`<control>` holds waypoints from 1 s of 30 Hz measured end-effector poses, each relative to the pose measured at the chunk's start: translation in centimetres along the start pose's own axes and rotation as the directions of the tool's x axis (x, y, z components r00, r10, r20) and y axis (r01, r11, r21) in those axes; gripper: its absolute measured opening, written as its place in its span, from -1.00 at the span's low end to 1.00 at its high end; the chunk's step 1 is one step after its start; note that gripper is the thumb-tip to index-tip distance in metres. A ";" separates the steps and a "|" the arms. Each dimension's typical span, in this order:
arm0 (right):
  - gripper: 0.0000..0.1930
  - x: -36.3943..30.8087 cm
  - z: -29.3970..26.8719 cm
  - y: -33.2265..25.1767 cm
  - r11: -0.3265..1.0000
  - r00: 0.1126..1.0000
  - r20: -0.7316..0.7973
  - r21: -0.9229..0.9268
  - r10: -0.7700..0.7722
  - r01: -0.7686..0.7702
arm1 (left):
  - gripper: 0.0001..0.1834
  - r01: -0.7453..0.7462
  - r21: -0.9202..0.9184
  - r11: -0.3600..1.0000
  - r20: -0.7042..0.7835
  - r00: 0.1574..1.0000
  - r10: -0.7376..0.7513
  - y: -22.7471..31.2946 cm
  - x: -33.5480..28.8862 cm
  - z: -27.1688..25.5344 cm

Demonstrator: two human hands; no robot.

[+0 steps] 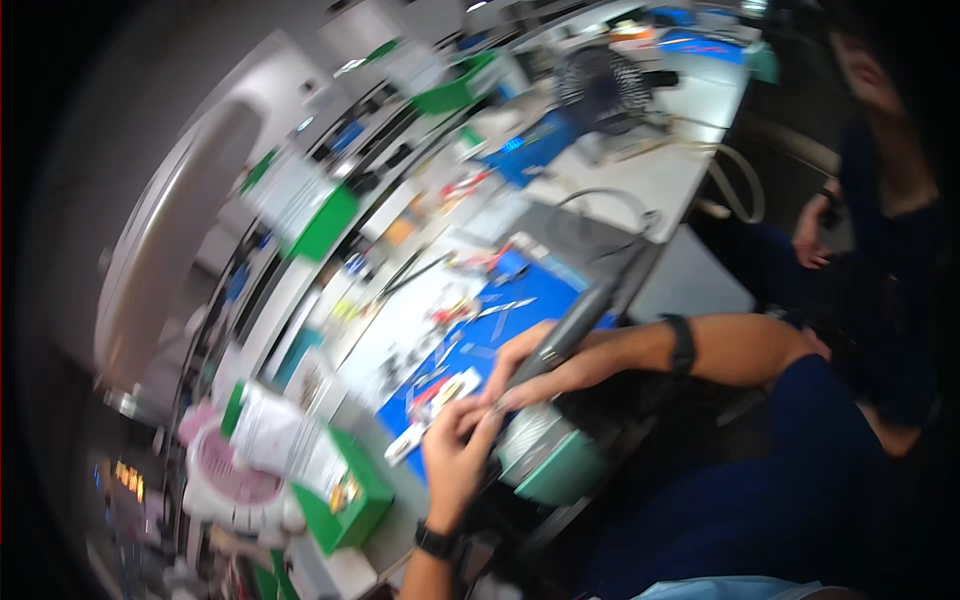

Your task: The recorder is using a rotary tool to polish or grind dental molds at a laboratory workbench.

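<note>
My right hand is wrapped round a dark cylindrical handpiece, held slantwise; a cord seems to run from its far end. Close by, my left hand pinches at the tool's near end, its thumb and fingertips almost touching my right fingers. Whatever lies in that pinch is too small and blurred to make out. Beneath both hands is a blue mat with small tools and parts scattered on it. A pale, ribbed round piece with a teal base sits just below my right hand.
Green bins with white sheets stand along the bench's left side, beside a pink-and-white fan-like object. A black fan and a blue box are farther back. Another person sits at the right. Much is motion-blurred.
</note>
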State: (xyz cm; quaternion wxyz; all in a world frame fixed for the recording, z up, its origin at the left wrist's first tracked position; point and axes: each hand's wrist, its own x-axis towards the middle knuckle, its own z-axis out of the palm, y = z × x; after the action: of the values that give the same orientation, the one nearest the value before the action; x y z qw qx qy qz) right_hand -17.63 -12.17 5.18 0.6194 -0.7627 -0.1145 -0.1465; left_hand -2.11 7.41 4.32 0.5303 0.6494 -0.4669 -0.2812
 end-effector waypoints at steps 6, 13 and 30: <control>-0.73 0.0 0.6 -1.5 0.994 0.994 -0.026 0.023 0.104 -0.104 | -0.74 0.021 -0.130 0.991 0.077 0.997 -0.011 -0.1 0.1 0.0; -0.74 0.1 1.4 -2.1 0.983 0.985 -0.061 0.100 0.160 -0.153 | -0.74 -0.026 -0.082 0.996 0.071 0.997 0.032 -0.4 0.1 0.0; -0.47 -0.7 -2.5 3.9 0.972 0.999 0.019 0.229 0.049 -0.051 | -0.82 -0.324 0.104 0.940 -0.179 0.924 0.338 -4.3 2.4 1.7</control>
State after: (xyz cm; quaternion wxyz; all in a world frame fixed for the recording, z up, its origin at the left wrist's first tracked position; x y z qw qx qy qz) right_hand -17.07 -15.42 1.84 0.7060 -0.6898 -0.1154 -0.1118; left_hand -1.33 4.54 0.07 0.5892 0.6043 -0.5258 -0.1058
